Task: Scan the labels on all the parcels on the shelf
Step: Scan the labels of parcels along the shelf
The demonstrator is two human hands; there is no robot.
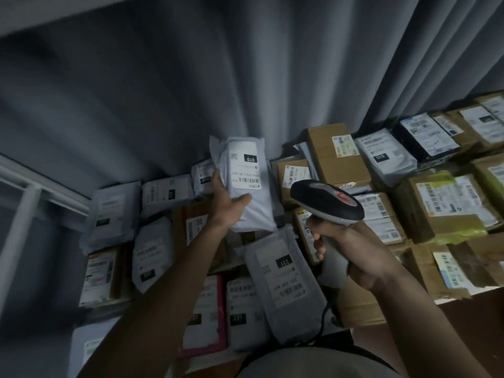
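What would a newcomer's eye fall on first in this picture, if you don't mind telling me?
Probably the white parcel that the left hand holds up at the centre, its label facing the camera. Just right of it, the right hand grips a grey scanner, with its head towards that parcel. Below and to the right, bags and cardboard boxes crowd the shelf.

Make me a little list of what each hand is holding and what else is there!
left hand: holds a white parcel up, label facing the camera
right hand: grips a scanner by its handle
scanner aim: toward the white parcel
shelf: many bags and boxes, labels up
behind: grey curtain
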